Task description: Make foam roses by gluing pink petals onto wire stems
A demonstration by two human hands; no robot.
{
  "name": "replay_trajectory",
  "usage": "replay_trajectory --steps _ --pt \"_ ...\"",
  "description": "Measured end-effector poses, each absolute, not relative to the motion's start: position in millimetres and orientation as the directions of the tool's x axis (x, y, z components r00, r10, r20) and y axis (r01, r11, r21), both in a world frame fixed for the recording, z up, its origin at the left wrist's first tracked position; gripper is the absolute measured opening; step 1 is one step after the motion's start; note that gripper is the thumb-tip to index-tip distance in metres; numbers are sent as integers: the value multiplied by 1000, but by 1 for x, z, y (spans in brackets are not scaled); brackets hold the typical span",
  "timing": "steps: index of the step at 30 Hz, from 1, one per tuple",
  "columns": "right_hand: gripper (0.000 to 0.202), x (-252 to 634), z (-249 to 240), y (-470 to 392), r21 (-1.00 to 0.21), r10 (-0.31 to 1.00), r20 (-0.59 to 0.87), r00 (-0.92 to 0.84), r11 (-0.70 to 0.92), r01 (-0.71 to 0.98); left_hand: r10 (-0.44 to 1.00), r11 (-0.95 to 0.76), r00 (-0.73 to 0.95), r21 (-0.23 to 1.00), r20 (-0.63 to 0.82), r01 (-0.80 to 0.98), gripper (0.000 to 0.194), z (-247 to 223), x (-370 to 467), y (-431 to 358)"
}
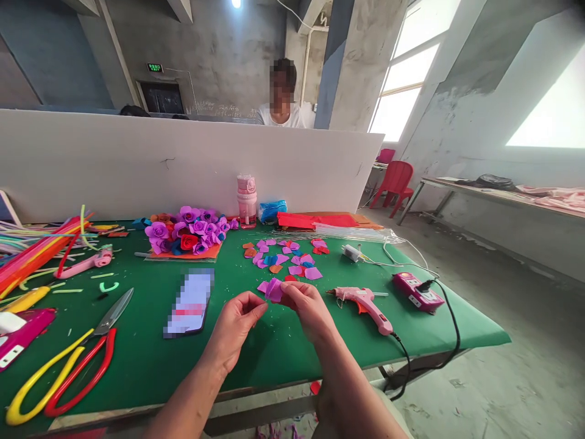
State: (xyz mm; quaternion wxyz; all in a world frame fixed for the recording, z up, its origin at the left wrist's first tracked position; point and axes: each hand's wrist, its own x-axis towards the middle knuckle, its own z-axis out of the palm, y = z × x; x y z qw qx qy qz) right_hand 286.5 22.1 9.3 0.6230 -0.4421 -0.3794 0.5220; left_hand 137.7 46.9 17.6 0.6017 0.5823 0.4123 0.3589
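The right hand (pixel 307 308) is being held with thumb and fingers clamped on a purple petal (pixel 275 290); beside it the left hand (pixel 240 317) is being held with fingertips curled close, but whether anything is being pinched there cannot be told. The concrete room (pixel 228 49) is being daylit through windows (pixel 411 70) at the right. The green table (pixel 137 378) is being backed by a white board (pixel 196 158); flowers (pixel 189 230) are being displayed near its far edge, and a glue gun (pixel 364 299) is being rested right of the hands. Loose cutouts (pixel 313 273) are being spaced just beyond them. The petal, being held above the table, is being judged light, thin, softly bendable, easily creased and hardly slippery; a gentle pinch along its edge is being called for.
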Motion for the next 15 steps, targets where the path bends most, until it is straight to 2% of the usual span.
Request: replay_trajectory --steps 15 --pt "26 285 7 22 -945 984 20 177 76 -317 912 81 399 996 -91 42 26 16 138 47"
